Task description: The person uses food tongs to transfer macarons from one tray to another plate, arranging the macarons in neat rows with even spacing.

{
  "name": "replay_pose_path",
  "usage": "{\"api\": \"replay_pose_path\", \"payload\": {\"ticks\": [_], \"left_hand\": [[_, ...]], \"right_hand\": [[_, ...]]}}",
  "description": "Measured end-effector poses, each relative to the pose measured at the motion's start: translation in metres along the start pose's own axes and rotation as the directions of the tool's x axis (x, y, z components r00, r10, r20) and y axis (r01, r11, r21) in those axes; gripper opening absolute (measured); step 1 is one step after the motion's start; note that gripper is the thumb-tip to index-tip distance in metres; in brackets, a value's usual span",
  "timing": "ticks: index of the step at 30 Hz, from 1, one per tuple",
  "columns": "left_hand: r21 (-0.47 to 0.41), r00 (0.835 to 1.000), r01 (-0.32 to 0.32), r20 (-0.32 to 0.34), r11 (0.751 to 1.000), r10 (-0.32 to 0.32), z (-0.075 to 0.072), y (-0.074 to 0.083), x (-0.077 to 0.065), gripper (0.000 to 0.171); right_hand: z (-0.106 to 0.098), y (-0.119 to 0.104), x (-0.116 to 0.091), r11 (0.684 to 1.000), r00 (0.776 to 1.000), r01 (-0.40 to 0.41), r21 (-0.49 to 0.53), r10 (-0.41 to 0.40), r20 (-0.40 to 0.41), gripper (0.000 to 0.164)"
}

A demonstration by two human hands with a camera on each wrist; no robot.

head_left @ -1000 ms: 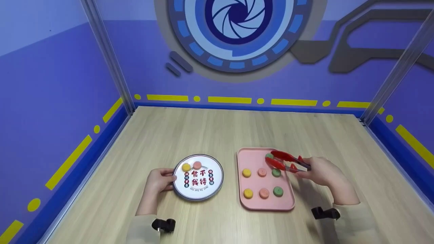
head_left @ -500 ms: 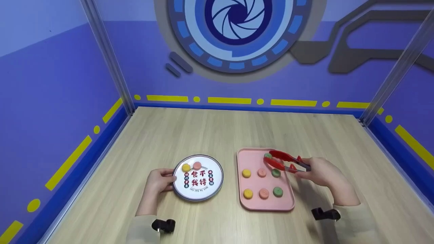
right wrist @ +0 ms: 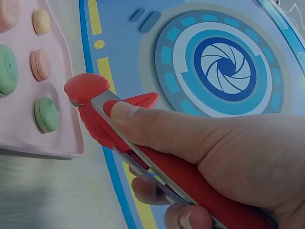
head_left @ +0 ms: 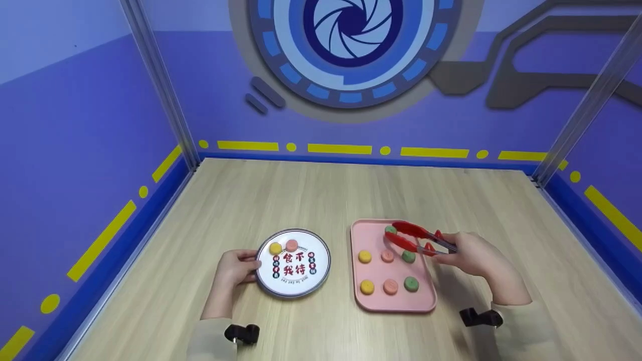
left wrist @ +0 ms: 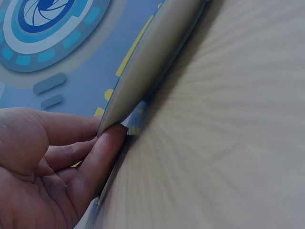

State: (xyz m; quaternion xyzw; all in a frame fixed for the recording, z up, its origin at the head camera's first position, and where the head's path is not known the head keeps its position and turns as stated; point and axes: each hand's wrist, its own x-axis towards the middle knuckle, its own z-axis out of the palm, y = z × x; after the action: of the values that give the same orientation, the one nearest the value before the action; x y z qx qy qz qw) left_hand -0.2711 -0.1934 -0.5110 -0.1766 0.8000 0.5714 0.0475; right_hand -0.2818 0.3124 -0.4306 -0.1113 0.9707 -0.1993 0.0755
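Note:
My left hand [head_left: 235,265] pinches the left rim of a round white plate [head_left: 322,253] printed with red characters; in the left wrist view, thumb and fingers grip the plate's edge [left wrist: 152,57]. On the plate lie a yellow macaron [head_left: 275,248] and a pink macaron [head_left: 291,245]. Red-tipped tongs [head_left: 401,242] are gripped in my right hand [head_left: 474,254], thumb along one metal arm [right wrist: 128,129]. Between the tongs' tips sits a green macaron [head_left: 390,229], mostly hidden by them in the right wrist view, over the far part of a pink tray [head_left: 365,235].
Several macarons stand in two rows on the tray, among them a yellow one [head_left: 367,287], a pink one [head_left: 390,287] and a green one [head_left: 411,284]. A wooden table [head_left: 311,195] carries everything. Purple-blue panels [head_left: 210,90] enclose its back and sides.
My right hand has shifted slightly left, carrying the tongs and the green macaron left across the tray's far end. The left hand and the plate have stayed put.

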Motion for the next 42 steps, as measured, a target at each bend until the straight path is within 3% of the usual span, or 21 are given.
{"api": "replay_pose_path", "payload": {"ticks": [9, 25, 37, 42], "left_hand": [[0.005, 1.0, 0.014, -0.015, 1.0, -0.014, 0.002, -0.001, 0.0, 0.039], [0.013, 1.0, 0.017, -0.011, 1.0, -0.017, 0.0, 0.0, -0.001, 0.039], [-0.012, 1.0, -0.004, 0.004, 1.0, 0.004, 0.0, -0.001, 0.0, 0.04], [-0.014, 1.0, -0.008, 0.005, 1.0, 0.008, 0.0, -0.002, 0.0, 0.04]], "right_hand": [[0.001, -0.006, 0.001, 1.0, 1.0, 0.015, 0.005, -0.015, -0.005, 0.057], [0.004, -0.023, 0.005, 0.998, 0.998, 0.067, 0.005, -0.067, -0.012, 0.059], [0.008, -0.038, 0.008, 0.992, 0.992, 0.123, 0.014, -0.123, -0.018, 0.039], [0.01, -0.044, 0.01, 0.99, 0.99, 0.141, 0.007, -0.14, -0.016, 0.041]]}}
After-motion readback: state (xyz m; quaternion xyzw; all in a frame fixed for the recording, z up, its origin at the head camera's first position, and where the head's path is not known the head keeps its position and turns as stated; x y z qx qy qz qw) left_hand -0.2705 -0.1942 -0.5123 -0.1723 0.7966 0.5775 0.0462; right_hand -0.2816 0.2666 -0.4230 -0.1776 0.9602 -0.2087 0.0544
